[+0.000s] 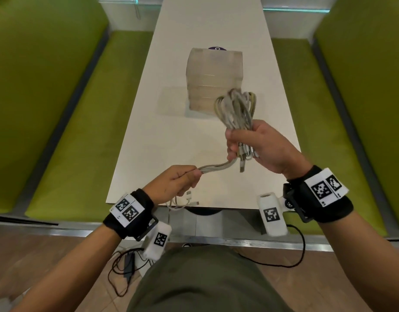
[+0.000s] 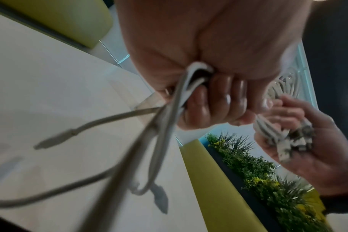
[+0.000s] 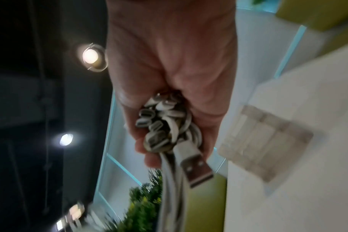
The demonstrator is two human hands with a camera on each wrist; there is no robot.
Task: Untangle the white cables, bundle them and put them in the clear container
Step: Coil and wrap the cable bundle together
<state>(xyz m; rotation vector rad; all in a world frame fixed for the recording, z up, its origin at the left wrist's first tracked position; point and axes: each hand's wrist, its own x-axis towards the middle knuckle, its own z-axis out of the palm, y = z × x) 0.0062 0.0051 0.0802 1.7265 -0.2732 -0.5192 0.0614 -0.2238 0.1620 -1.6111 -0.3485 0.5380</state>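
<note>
My right hand [image 1: 246,143] grips a folded bundle of white cables [image 1: 238,109] above the table, loops sticking up and plugs [image 3: 161,124] hanging out below the fist. Several strands [image 1: 216,168] run from that bundle down-left into my left hand [image 1: 182,180], which grips them in a fist. Loose cable ends [image 1: 187,200] trail from the left hand over the table's near edge; in the left wrist view these ends [image 2: 56,139] dangle blurred. The clear container [image 1: 214,79] stands upright on the white table [image 1: 167,140], just beyond the bundle's loops.
Green bench seats [image 1: 81,122] flank the narrow table on both sides. A purple object [image 1: 217,48] peeks from behind the container. Black wires [image 1: 124,266] lie on the wooden floor near my body. Plants [image 2: 258,172] line a bench back.
</note>
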